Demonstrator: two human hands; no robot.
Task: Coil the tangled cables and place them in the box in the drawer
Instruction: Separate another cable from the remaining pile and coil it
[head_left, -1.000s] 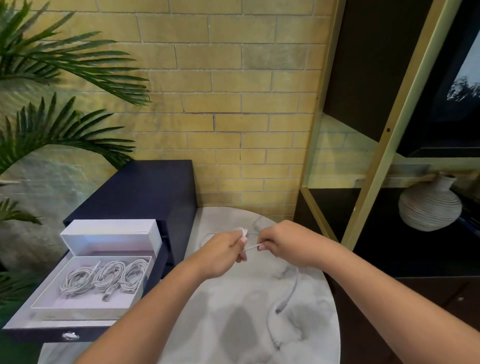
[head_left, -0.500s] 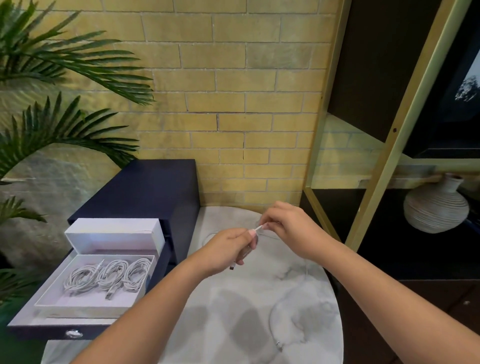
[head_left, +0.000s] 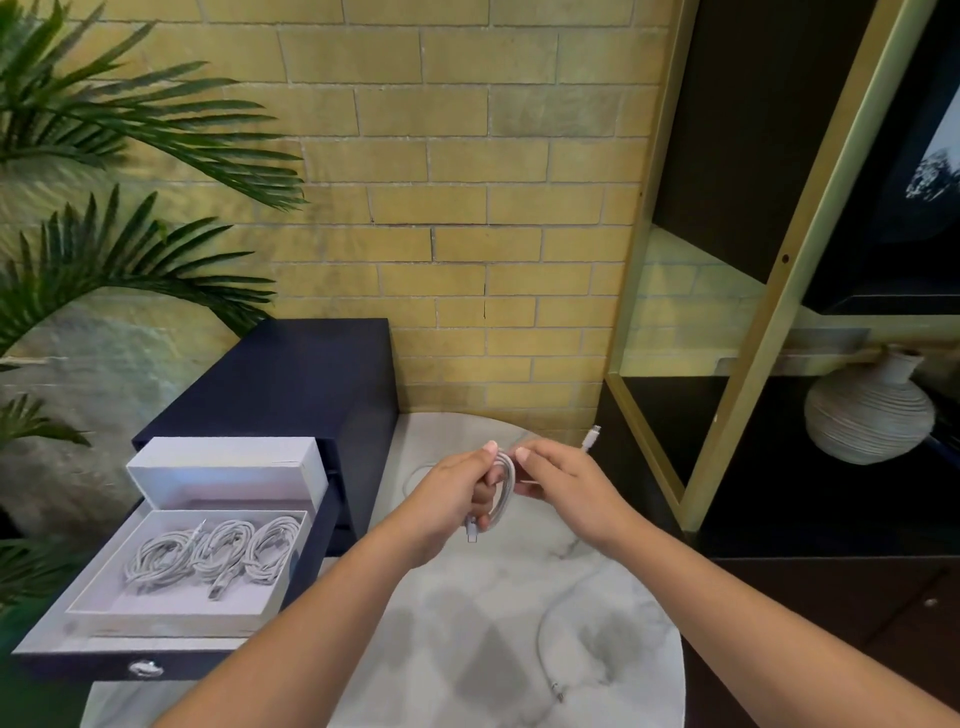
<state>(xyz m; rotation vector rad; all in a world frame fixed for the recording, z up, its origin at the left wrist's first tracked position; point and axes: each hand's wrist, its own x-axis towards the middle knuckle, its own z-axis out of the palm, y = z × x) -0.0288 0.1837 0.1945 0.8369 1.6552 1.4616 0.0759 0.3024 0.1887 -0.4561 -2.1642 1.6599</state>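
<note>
Left hand: I am watching my left hand (head_left: 452, 499) curling its fingers round a white cable (head_left: 505, 488), gripping several loops bunched upright in the fist.
Right hand: my right hand (head_left: 566, 488) is pinching the same cable at the top of the loops, thumb and fingers closed on the strand.
Cable ends: one plug (head_left: 471, 532) is hanging just below the left fist; the other end (head_left: 592, 438) is sticking up beyond the right knuckles.
Cable position: it is being held above the marble table (head_left: 467, 649), near the back edge.
Second cable: a second cable (head_left: 545, 639) is lying curved on the table at the near right, apart from both hands.
Box: the white box (head_left: 171, 618) is sitting in the open drawer (head_left: 52, 649) to the left, its lid (head_left: 223, 467) standing up behind, with three coiled cables (head_left: 213, 553) lying side by side inside.
</note>
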